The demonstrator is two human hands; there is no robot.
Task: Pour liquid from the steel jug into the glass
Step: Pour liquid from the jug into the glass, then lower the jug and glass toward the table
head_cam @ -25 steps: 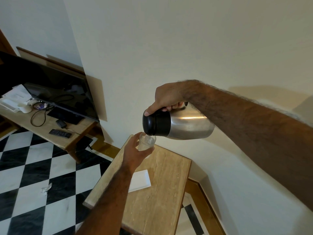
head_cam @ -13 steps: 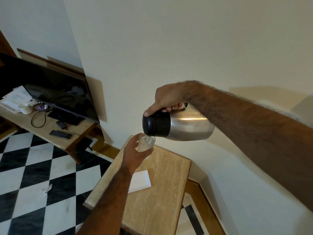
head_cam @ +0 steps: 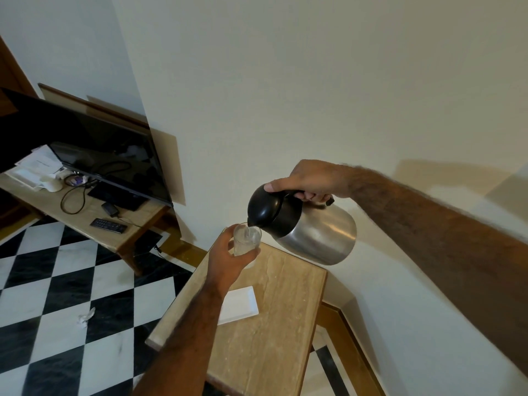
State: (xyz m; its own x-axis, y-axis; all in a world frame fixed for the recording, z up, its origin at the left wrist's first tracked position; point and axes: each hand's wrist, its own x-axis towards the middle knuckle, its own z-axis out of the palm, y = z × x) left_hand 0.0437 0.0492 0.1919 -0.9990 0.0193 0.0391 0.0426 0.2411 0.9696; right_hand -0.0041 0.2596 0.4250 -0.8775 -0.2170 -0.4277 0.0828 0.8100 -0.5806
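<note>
The right hand is gripping the steel jug by its handle, tipping its black spout over the glass; the left hand is wrapping around the glass, holding it above the tabletop; liquid is streaming in.

One head cam, wide-angle, looking fwd and down from above both forearms. Small table close below centre; wall corner fills upper frame; checkered floor and TV far left.

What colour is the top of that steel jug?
Black: the steel jug has a black lid and collar, seen clearly in the head view.
</note>
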